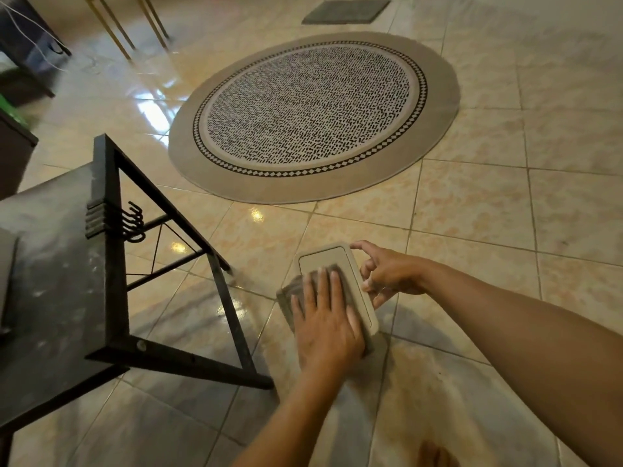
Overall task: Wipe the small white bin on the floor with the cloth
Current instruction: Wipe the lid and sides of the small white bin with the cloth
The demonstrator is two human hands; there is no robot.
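Note:
The small white bin point(328, 257) stands on the tiled floor below me, seen from above with its flat rectangular lid facing up. My left hand point(325, 318) lies flat on a grey cloth point(291, 293), pressing it onto the near part of the lid; the cloth sticks out past the bin's left side. My right hand point(387, 273) rests against the bin's right edge, fingers spread, index finger touching the far right corner. The bin's body is hidden under the lid and my hands.
A black metal-framed table point(111, 251) with hooks stands close on the left, its leg near the bin. A round patterned rug point(313, 116) lies further ahead, a grey mat point(345, 11) beyond it. My foot point(435, 455) shows at the bottom edge.

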